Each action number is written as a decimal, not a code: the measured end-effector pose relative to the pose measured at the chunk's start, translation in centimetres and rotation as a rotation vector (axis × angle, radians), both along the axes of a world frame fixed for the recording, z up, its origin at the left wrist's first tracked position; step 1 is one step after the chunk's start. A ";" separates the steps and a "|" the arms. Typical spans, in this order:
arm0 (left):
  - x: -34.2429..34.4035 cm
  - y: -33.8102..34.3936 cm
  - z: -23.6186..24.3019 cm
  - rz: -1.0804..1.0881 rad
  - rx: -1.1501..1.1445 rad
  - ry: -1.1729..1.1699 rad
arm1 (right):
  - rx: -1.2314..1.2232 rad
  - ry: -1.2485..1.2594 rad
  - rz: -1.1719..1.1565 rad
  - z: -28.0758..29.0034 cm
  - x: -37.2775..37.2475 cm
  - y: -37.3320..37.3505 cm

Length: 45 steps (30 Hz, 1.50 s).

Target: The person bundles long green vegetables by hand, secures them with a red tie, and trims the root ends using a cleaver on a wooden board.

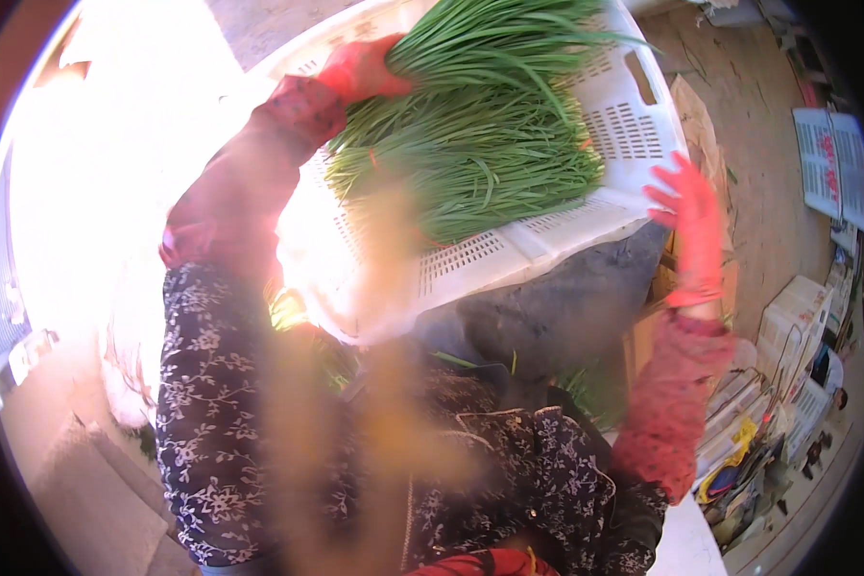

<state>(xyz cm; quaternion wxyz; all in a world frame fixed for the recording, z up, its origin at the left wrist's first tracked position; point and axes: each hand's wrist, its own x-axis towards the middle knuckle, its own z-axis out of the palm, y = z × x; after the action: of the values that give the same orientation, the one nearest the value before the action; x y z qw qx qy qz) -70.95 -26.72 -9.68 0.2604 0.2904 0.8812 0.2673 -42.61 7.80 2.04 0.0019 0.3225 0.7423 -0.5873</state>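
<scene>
Floral-patterned sleeves (211, 403) fill the near foreground, partly behind an orange blur. Further left to right: the left hand (360, 69), in a red glove, has its fingers closed on a bunch of green chives (470, 144), whose long axis runs up and right across the white perforated crate (634, 125). The right hand (691, 230), also gloved, rests with fingers spread against the crate's right rim, apart from the chives.

Farm packing yard: crated greens (470, 144)
</scene>
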 end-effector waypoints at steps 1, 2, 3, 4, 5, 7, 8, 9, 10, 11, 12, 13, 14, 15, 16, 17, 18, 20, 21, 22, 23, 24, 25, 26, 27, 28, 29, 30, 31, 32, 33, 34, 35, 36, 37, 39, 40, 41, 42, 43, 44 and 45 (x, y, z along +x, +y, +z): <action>-0.2 -0.5 -1.9 0.028 -0.104 0.067 | 0.028 0.005 -0.036 -0.9 1.0 -2.6; 0.4 -0.7 -3.8 -0.004 -0.107 0.054 | 0.150 0.068 0.036 -2.7 3.1 -3.8; 0.9 -1.5 -5.5 0.013 -0.128 0.072 | 0.347 0.035 0.106 -4.5 4.8 -5.0; 0.9 -2.3 -7.1 0.035 -0.153 0.098 | 0.335 0.029 0.078 -4.5 4.6 -5.9; 0.6 -3.2 -8.8 0.007 -0.159 0.090 | 0.417 0.028 0.127 -3.6 4.1 -7.0; 0.4 -4.6 -12.2 0.030 -0.268 0.074 | 0.589 -0.066 0.232 -2.4 3.6 -8.1; 0.2 -4.9 -13.5 0.002 -0.269 0.071 | 0.585 -0.079 0.207 -2.4 3.6 -8.0; 0.1 -5.6 -14.6 0.084 -0.263 0.008 | 0.585 -0.067 0.242 -2.1 3.7 -7.8; 0.2 -6.7 -15.6 0.168 -0.258 -0.056 | 0.585 -0.052 0.280 -1.8 3.9 -7.8; 0.2 -8.0 -18.0 0.013 -0.364 0.124 | 0.583 -0.062 0.271 -1.4 4.2 -7.7; 0.8 -7.2 -18.6 -0.016 -0.349 0.118 | 0.546 -0.068 0.230 -1.3 4.5 -7.6; 1.2 -6.7 -18.5 -0.037 -0.352 0.157 | 0.514 -0.058 0.190 -1.2 4.4 -7.3; 1.1 -6.8 -18.6 -0.029 -0.309 0.156 | 0.528 -0.054 0.176 -1.1 4.1 -7.4; 1.0 -6.8 -18.8 -0.026 -0.266 0.152 | 0.500 -0.045 0.176 -1.1 4.0 -7.8; 0.8 -6.7 -19.1 -0.026 -0.222 0.155 | 0.472 -0.035 0.178 -1.2 3.9 -8.0; 1.9 -4.2 -16.3 0.049 -0.260 -0.001 | 0.482 -0.063 0.146 -1.7 3.9 -7.8; 2.6 -3.0 -13.8 0.139 -0.310 -0.141 | 0.490 -0.078 0.144 -1.8 3.9 -7.8; 2.6 -4.7 -16.1 0.206 -0.324 -0.202 | 0.498 -0.072 0.166 -1.4 3.6 -8.2; 2.3 -8.0 -19.1 0.164 -0.182 -0.295 | 0.469 -0.064 0.180 -1.2 3.2 -8.5; 2.5 -7.7 -19.3 0.100 -0.142 -0.332 | 0.441 -0.083 0.155 -1.4 3.2 -8.4; 2.8 -8.0 -19.2 0.050 -0.105 -0.368 | 0.422 -0.092 0.154 -1.7 3.1 -8.3; 3.9 -5.9 -16.8 0.017 -0.119 -0.407 | 0.406 -0.086 0.110 -2.0 3.6 -8.2; 4.4 -3.6 -13.5 -0.007 -0.236 -0.388 | 0.394 -0.067 0.063 -2.1 4.2 -8.0; 4.4 -2.2 -11.9 -0.031 -0.350 -0.354 | 0.389 -0.089 0.035 -1.9 4.4 -7.9; 3.8 -3.1 -14.5 0.085 -0.267 -0.456 | 0.379 -0.077 0.065 -1.7 4.0 -7.8; 3.0 -4.4 -16.8 0.068 -0.271 -0.457 | 0.370 -0.067 0.090 -1.6 3.8 -7.8; 2.1 -4.8 -19.4 0.035 -0.218 -0.459 | 0.379 -0.050 0.083 -1.7 3.7 -7.7; 1.8 -5.9 -21.8 0.012 -0.173 -0.466 | 0.378 -0.063 0.068 -1.8 3.4 -7.7; 1.8 -7.6 -23.4 -0.007 -0.133 -0.477 | 0.359 -0.084 0.113 -1.3 3.1 -7.9; 1.4 -8.2 -24.7 -0.029 -0.087 -0.480 | 0.346 -0.097 0.153 -1.3 2.7 -7.6; 1.3 -7.5 -24.5 -0.064 -0.106 -0.478 | 0.399 -0.057 0.143 -1.8 3.3 -7.6; 1.0 -6.2 -24.4 -0.095 -0.158 -0.442 | 0.401 -0.073 0.109 -2.0 3.7 -7.7; 0.9 -4.7 -23.8 -0.123 -0.200 -0.400 | 0.419 -0.056 0.089 -2.0 4.0 -7.7; 1.1 -4.2 -23.0 -0.142 -0.261 -0.350 | 0.429 -0.023 0.077 -2.3 4.0 -7.4; 1.1 -3.1 -22.5 -0.161 -0.311 -0.286 | 0.450 0.021 0.076 -2.6 4.1 -7.1; 1.7 -1.1 -21.0 -0.188 -0.408 -0.154 | 0.456 0.053 0.063 -2.8 4.3 -7.2; 1.8 -0.1 -20.1 -0.187 -0.465 -0.080 | 0.462 0.079 0.077 -2.8 4.3 -7.2; 2.2 1.3 -19.2 -0.185 -0.521 -0.015 | 0.468 0.118 0.062 -3.0 4.4 -7.3; 2.6 3.1 -17.8 -0.173 -0.577 0.047 | 0.491 0.151 0.063 -3.5 4.3 -7.5; 3.3 5.2 -16.6 -0.163 -0.619 0.109 | 0.491 0.160 0.069 -3.5 4.6 -7.2; 4.2 7.1 -15.0 -0.153 -0.623 0.178 | 0.470 0.185 0.087 -3.3 4.9 -7.3; 5.2 9.3 -13.6 -0.158 -0.551 0.279 | 0.458 0.195 0.081 -3.3 5.5 -7.4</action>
<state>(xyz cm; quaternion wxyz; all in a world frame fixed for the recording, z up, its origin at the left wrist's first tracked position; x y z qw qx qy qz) -65.77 -17.46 -23.24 0.2258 0.3104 0.9223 -0.0451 -37.14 0.44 -1.22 -0.1192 0.2263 0.8649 -0.4318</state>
